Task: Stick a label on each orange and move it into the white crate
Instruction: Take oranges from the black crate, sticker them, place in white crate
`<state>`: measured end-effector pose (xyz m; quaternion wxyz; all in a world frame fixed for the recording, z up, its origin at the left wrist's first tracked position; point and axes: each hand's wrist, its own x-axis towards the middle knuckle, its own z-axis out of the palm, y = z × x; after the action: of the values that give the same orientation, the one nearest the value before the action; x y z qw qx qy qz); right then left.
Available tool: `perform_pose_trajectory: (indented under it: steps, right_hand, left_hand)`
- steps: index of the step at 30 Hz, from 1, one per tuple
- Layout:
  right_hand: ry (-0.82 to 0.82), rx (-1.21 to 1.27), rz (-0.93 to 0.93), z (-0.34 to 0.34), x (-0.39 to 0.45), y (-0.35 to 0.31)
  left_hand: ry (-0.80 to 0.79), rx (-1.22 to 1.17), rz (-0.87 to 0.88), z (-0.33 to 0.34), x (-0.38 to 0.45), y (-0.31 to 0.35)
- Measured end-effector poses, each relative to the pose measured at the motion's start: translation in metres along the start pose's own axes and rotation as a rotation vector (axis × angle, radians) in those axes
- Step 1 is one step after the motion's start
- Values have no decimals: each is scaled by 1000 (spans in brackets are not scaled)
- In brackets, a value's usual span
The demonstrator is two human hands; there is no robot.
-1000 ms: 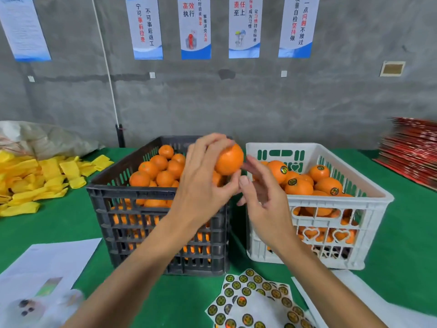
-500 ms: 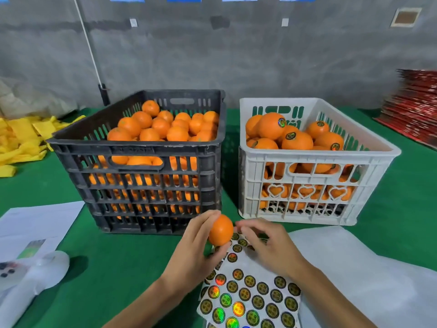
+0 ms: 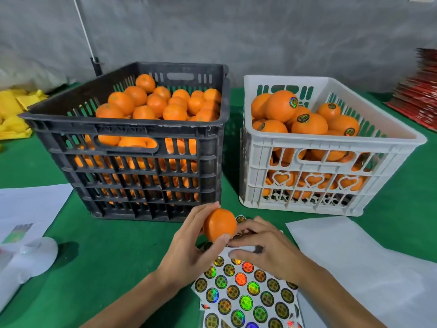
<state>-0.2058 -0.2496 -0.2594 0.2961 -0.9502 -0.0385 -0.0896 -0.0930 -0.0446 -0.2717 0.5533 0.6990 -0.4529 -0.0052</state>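
Observation:
My left hand grips an unlabelled orange just above the sheet of round shiny labels lying on the green table. Beside the orange, my right hand rests on the sheet's upper part with its fingers curled at the labels; whether it pinches one is hidden. Behind, the black crate on the left is full of plain oranges. To its right, the white crate holds oranges that carry labels.
White paper sheets lie at the right of the label sheet and more white paper at the left. A white plastic object sits at the left edge. Yellow bags are piled far left, red stacked items far right.
Both hands came down with the orange from above the crates to the label sheet. In the last half second the right hand's fingers settled on the sheet.

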Motion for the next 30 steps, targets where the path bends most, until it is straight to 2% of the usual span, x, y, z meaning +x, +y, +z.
perform_pose_trajectory:
  steps: [5, 9, 12, 20, 30]
  right_hand:
    - [53, 201, 59, 2, 2, 3]
    - [44, 302, 123, 3, 4, 4]
    - [50, 270, 133, 1, 5, 3]
    - [-26, -13, 24, -5, 2, -3]
    - [25, -97, -74, -4, 4, -10]
  left_hand:
    - [-15, -177, -121, 7, -6, 5]
    - [-62, -198, -216, 7, -4, 5]
    - [-52, -235, -275, 8, -5, 5]
    - [-1, -276, -350, 2, -4, 10]
    - [-18, -322, -378, 1, -4, 12]
